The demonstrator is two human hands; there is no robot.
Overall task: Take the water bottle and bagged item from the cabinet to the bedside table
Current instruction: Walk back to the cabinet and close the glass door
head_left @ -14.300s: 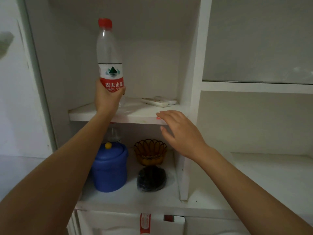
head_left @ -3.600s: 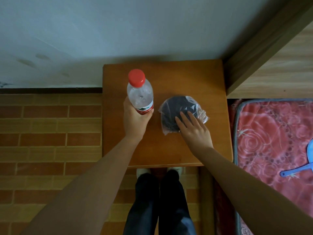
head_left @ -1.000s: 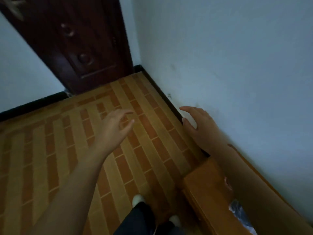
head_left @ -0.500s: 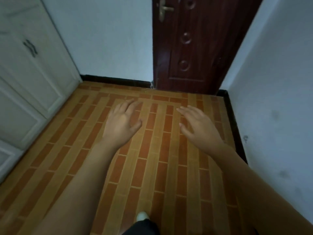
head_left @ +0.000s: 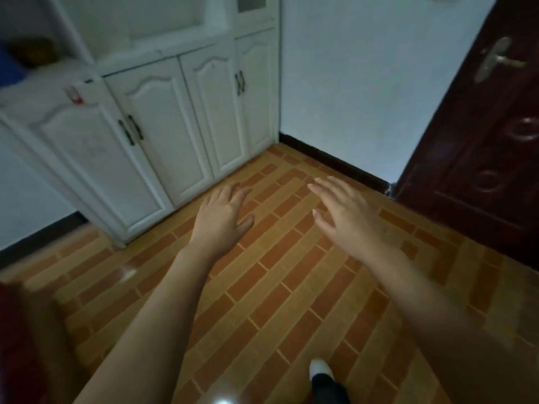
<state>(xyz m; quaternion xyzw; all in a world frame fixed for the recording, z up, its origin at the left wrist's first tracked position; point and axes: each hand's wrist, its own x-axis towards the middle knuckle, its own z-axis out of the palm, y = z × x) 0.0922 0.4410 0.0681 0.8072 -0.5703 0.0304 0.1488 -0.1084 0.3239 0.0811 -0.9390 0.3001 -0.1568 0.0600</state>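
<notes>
Bottom centre-right: shoe (head_left: 319,369) on brick-pattern floor (head_left: 271,301). Mid-frame: left hand (head_left: 223,218) and right hand (head_left: 347,217) both flat, fingers spread, holding nothing. Upper left: white cabinet (head_left: 163,121), doors closed. Right edge: dark door (head_left: 481,158). Bottle, bagged item: out of frame.

A room in a home. A white built-in cabinet (head_left: 163,118) with arched panel doors and dark paired handles (head_left: 130,132) runs along the left wall, with open shelving above it. The floor (head_left: 280,287) is laid in orange and tan brick-pattern tiles, edged by a dark skirting board (head_left: 335,163) beneath a plain pale wall (head_left: 364,83). At right stands a dark wooden door (head_left: 481,147) with a metal lever handle (head_left: 495,59).
</notes>
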